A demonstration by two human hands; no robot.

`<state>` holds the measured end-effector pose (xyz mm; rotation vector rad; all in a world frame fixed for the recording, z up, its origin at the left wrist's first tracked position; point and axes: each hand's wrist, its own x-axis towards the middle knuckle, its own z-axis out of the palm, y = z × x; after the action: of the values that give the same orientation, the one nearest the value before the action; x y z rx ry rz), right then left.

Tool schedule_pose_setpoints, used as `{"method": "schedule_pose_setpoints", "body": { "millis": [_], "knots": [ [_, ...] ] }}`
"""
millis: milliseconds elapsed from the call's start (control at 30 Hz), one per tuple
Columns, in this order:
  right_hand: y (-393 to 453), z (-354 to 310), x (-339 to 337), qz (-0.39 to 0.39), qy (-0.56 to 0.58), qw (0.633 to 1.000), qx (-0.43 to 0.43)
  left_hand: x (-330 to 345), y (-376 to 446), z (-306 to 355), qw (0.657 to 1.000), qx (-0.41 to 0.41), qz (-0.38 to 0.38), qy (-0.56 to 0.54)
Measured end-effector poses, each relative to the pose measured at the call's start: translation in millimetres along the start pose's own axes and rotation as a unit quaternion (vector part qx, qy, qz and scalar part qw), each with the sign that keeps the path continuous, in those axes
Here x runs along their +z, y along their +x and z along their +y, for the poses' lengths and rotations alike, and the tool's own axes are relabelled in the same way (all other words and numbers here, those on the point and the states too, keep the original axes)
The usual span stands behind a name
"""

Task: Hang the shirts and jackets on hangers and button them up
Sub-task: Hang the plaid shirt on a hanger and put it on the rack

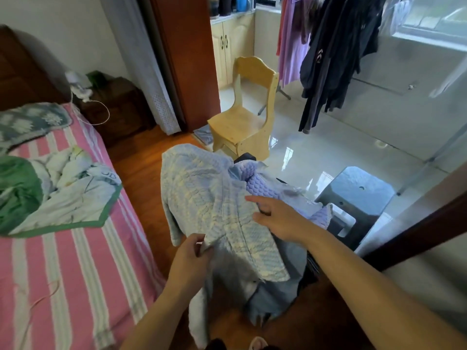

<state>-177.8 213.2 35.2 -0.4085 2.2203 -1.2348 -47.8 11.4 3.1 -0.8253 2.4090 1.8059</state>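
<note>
The left hand [193, 251] pinches the lower front edge of a pale blue-and-yellow quilted jacket [214, 205], thumb and fingers curled over the hem, apparently to keep that panel taut. The right hand [275, 218] lies on the jacket's front with fingers spread and fairly straight, some tucked under the fabric fold; it seems to be parting or flattening the opening to find the placket. The jacket is draped over a dark support just in front of the person, its lilac lining [262, 185] turned outward near the collar; no hanger is visible in it, so hanging appears not yet done. More pale garments [273, 294] hang beneath. To the left stands a bed with a pink striped sheet [75, 274]; beyond, a wooden chair [245, 117], a grey stool [353, 195], and dark clothes on a rack [336, 51].
</note>
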Motion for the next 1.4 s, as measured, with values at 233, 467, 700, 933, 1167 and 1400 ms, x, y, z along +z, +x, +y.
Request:
{"method": "schedule_pose_setpoints", "body": {
  "millis": [233, 467, 700, 933, 1167, 1400],
  "knots": [
    [-7.8, -56.8, 26.1, 0.083, 0.335, 0.938, 0.009, 18.5, -36.8, 15.7, 0.965, 0.191, 0.124, 0.127],
    [-6.9, -94.1, 54.2, -0.040, 0.358, 0.933, -0.013, -7.3, -44.5, 21.0, 0.975, 0.114, 0.169, -0.087],
    [63.6, -41.9, 63.8, 0.102, -0.323, 0.913, -0.229, -115.4, -58.7, 84.3, 0.965, 0.224, 0.136, 0.021],
    [169.6, -74.2, 55.0, 0.163, -0.335, 0.921, -0.117, -211.9, -88.5, 122.7, 0.914, 0.243, 0.090, 0.311],
    [158.6, -282.6, 103.2, 0.254, -0.195, 0.920, -0.227, -367.6, -108.4, 94.6, 0.773, 0.249, 0.385, 0.439],
    [98.5, -479.0, 225.8, 0.292, -0.122, 0.853, -0.416, -553.6, -234.0, 63.0, 0.527, 0.238, 0.344, 0.740]
  ]
}}
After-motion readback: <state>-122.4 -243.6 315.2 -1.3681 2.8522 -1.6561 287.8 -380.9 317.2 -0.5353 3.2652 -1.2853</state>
